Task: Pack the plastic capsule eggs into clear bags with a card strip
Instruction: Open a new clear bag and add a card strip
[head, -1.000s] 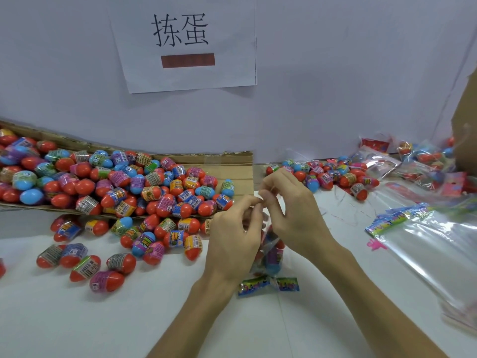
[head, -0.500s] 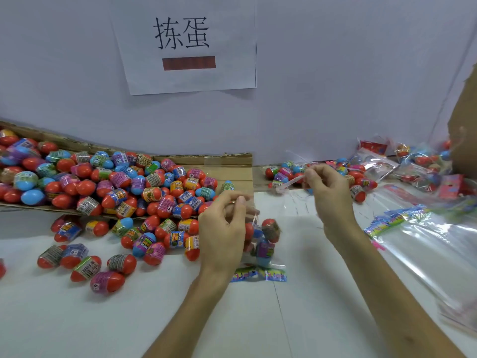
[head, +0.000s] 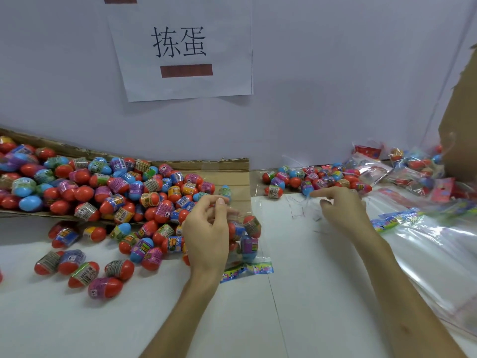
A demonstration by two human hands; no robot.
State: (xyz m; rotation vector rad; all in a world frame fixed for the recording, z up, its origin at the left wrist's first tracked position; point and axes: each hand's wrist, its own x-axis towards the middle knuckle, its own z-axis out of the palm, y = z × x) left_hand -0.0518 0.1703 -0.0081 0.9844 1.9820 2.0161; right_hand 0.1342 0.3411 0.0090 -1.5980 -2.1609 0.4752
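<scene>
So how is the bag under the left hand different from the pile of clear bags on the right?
The bag by the left hand bulges with eggs and has a colourful card strip at its near end. The pile of bags lies flat with no eggs inside. The left hand pinches the top of the filled bag, while no hand holds the pile. Both are clear plastic on the white table.

Paper sign (head: 180,47) on the wall, cardboard box (head: 462,125) at right edge.
</scene>
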